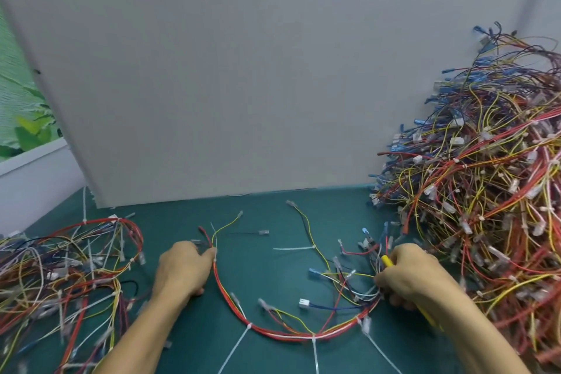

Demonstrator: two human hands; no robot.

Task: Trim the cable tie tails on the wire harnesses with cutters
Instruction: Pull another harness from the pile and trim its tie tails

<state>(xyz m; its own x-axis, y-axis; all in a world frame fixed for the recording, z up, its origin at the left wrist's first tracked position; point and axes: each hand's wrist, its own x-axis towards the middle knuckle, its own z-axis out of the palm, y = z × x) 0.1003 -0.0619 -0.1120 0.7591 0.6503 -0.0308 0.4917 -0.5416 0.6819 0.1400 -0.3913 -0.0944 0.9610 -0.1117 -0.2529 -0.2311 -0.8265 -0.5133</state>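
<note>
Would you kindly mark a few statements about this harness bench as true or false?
1. The right hand holds a yellow-handled tool. True.
2. The biggest harness pile lies at the person's left. False: it is at the right; a smaller pile lies left.
3. The curved harness between the hands has every tie trimmed. False: long white tails stick out of it.
4. The left hand holds one end of that harness. True.
</note>
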